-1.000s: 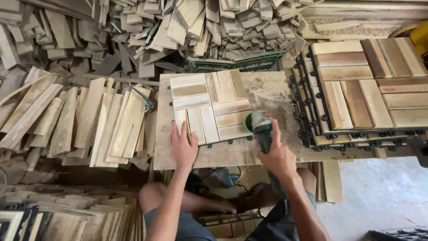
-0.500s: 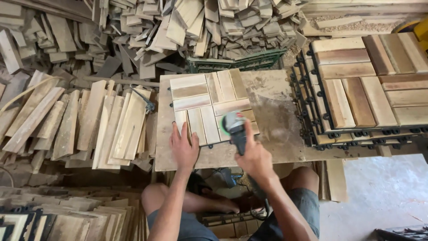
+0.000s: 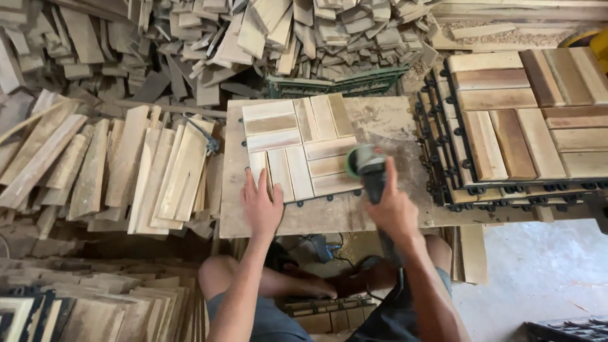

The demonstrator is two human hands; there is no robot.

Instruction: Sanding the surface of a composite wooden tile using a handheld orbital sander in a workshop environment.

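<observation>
Lying flat on the dusty workboard [image 3: 392,120], wooden deck tile [image 3: 297,149] under sanding. Right hand [image 3: 394,209] clenched around green-headed angle grinder [image 3: 366,166], disc at tile's right edge. Left hand [image 3: 261,204] spread flat, pressing tile's near-left corner. Stacked finished tiles [image 3: 519,120] just right; loose slats [image 3: 126,164] left.
</observation>
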